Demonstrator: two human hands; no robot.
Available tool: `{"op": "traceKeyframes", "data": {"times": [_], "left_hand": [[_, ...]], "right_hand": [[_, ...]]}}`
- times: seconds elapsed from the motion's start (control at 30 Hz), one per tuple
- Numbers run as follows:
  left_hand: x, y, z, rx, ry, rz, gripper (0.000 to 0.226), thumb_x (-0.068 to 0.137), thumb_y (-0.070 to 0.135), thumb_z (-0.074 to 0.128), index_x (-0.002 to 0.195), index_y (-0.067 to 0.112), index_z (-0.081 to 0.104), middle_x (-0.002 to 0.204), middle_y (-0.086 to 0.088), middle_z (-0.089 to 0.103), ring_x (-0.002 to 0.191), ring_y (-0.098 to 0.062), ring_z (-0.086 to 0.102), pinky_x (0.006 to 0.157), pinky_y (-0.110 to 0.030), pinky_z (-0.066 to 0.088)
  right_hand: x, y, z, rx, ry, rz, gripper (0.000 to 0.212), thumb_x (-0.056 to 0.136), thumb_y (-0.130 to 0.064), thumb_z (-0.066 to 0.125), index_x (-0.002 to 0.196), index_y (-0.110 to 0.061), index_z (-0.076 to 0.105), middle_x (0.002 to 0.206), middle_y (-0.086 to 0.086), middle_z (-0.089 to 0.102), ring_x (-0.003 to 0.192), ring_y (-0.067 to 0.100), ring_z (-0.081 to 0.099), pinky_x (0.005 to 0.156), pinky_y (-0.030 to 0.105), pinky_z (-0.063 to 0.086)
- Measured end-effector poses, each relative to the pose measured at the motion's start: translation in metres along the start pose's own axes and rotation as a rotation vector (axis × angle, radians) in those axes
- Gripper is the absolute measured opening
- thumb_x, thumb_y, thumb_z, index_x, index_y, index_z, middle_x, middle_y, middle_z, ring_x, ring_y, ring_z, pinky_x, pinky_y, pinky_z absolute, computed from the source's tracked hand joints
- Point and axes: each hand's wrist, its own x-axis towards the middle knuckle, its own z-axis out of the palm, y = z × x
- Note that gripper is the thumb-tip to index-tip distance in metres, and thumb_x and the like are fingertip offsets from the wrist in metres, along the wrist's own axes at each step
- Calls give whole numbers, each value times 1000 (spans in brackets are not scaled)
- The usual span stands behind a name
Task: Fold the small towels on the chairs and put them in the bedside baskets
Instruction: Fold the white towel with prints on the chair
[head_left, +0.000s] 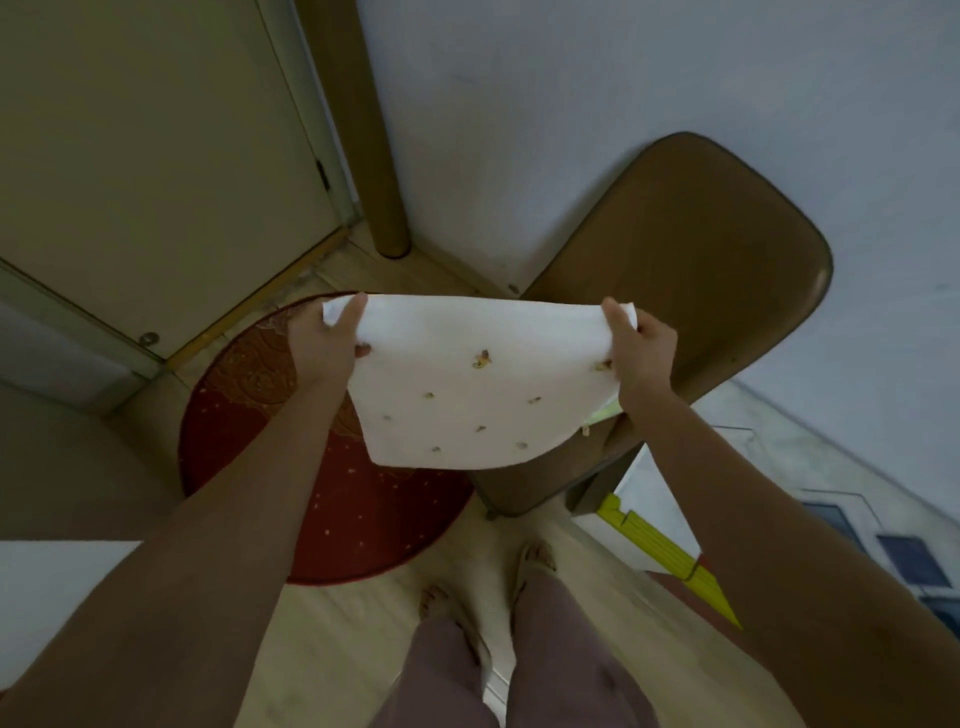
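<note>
Both hands, left hand (324, 345) at 9 o'clock and right hand (641, 353) at 3, are pinching the towel (467, 395) corners, each grip closed on cloth, stretching it flat for folding.

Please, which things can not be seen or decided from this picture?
- Baskets: none in the head view.
- Chair seat: mostly hidden behind the white towel and the right hand.
- More towels on the seat: only a greenish edge shows below the towel.
- Towel's small motifs: too small to identify.
- Left hand fingers: behind the cloth.
</note>
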Motion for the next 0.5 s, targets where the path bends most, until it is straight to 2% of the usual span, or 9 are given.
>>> {"op": "traceKeyframes", "data": {"times": [0.07,0.13,0.23,0.33,0.4,0.5], "left_hand": [[-3,-5,18,-30,8,-41,17,89,25,68,95,10,61,83,1,60,73,-8,59,47,-15,52],[-4,-14,33,-61,16,-96,18,87,24,71,96,10,63,90,-4,63,81,-13,62,51,-18,54],[4,-25,54,-92,7,-145,22,88,24,69,101,7,66,101,-9,64,94,-21,63,60,-25,57],[19,-27,76,-59,-34,-150,30,98,23,56,116,0,61,108,-11,60,100,-23,59,65,-25,56],[32,-22,93,-41,-34,-152,32,100,24,50,118,-1,58,111,-11,56,101,-22,57,64,-24,54],[49,-5,118,8,5,-110,21,102,25,46,110,8,56,104,-6,54,89,-15,55,60,-22,54]], "right_hand": [[8,10,-1,-22,18,40,28,93,-39,59,81,-15,62,83,0,60,77,11,54,67,27,43],[21,18,-2,-30,18,88,33,96,-40,54,87,-9,60,88,5,57,77,12,51,68,29,41],[52,23,-3,-18,-30,149,29,101,-41,43,86,-18,54,94,7,52,83,16,50,74,33,40],[86,17,1,17,-56,192,32,103,-41,36,108,-16,55,104,7,55,98,23,54,81,38,43],[110,9,7,14,-43,199,34,104,-41,34,118,-16,52,111,6,55,103,24,54,86,40,43],[145,-8,17,31,-48,167,28,104,-39,33,117,-21,49,109,1,53,99,19,51,85,36,43]]}}
